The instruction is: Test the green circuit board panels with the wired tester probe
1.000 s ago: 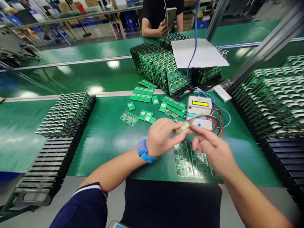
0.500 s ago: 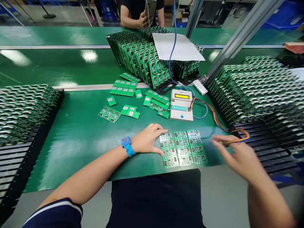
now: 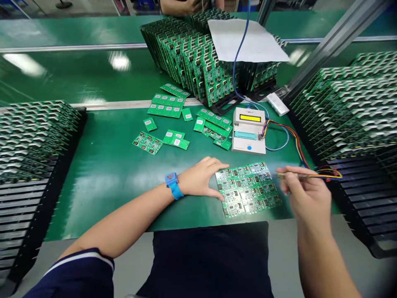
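Three circuit board strips (image 3: pixel 248 190) lie side by side, touching or nearly so, component side up at the bench's front. My left hand (image 3: pixel 206 178), wearing a blue watch, touches their left edge, with thumb and fingers spread apart. Just right of the strips, my right hand (image 3: pixel 305 190) pinches a slim wired probe (image 3: pixel 294 176), its tip pointing left and above the bench. Coloured wires (image 3: pixel 299 145) run from it to the white tester (image 3: pixel 249 145), which has a lit yellow display and a teal socket. The probe's tip is partly hidden by the fingers.
Loose boards (image 3: pixel 167 105) lie behind my left hand. Racks of upright boards stand at left (image 3: pixel 34 140), right (image 3: pixel 356 107) and back (image 3: pixel 192 58). White paper (image 3: pixel 248 41) covers part of the back rack. A metal post (image 3: pixel 328 45) rises at right. Someone's arms (image 3: pixel 182 6) show beyond.
The three strips, separated by gaps before, now lie together. My right hand has turned more upright with the probe, close to their right edge. The view has tilted down.
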The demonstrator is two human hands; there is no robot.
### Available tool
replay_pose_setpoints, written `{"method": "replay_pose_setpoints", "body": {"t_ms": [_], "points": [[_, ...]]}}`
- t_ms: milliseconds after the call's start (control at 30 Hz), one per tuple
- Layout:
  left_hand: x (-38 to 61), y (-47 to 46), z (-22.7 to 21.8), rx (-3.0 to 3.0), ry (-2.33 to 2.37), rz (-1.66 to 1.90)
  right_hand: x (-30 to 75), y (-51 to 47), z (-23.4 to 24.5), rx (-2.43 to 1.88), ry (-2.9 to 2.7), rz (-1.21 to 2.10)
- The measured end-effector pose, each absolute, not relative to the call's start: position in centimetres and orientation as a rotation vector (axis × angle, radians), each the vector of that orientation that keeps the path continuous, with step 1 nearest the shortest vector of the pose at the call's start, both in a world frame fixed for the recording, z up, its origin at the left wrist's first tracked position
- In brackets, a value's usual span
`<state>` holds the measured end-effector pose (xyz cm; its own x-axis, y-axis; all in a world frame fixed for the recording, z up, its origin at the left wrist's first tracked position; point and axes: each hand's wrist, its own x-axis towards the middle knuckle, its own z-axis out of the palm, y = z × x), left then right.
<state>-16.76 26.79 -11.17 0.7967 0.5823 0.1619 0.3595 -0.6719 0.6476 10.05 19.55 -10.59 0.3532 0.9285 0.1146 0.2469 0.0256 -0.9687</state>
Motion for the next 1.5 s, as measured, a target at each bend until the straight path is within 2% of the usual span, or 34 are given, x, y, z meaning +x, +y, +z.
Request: {"method": "replay_pose_setpoints", "body": {"t_ms": [333, 533, 667, 967, 1333, 1500], "points": [[-18.4, 27.1, -11.1, 2.301, 0.829, 0.588, 4.6, 22.3, -9.5, -1.396, -1.357, 0.856], [-18.5, 24.6, -10.7, 2.590, 0.765, 0.520, 2.0, 22.9, -10.2, -1.320, -1.328, 1.016], [-18.3, 24.1, -10.6, 2.727, 0.637, 0.424, 1.5, 22.5, -11.2, -1.396, -1.326, 0.993], [-18.3, 24.3, -10.8, 2.712, 0.677, 0.351, 2.0, 22.2, -12.8, -1.431, -1.517, 0.948], [-18.0, 24.2, -10.5, 2.711, 0.740, 0.291, 1.8, 22.4, -12.2, -1.372, -1.792, 0.672], [-18.0, 24.1, -10.4, 2.678, 0.782, 0.292, 1.5, 22.5, -11.7, -1.365, -1.814, 0.650]]}}
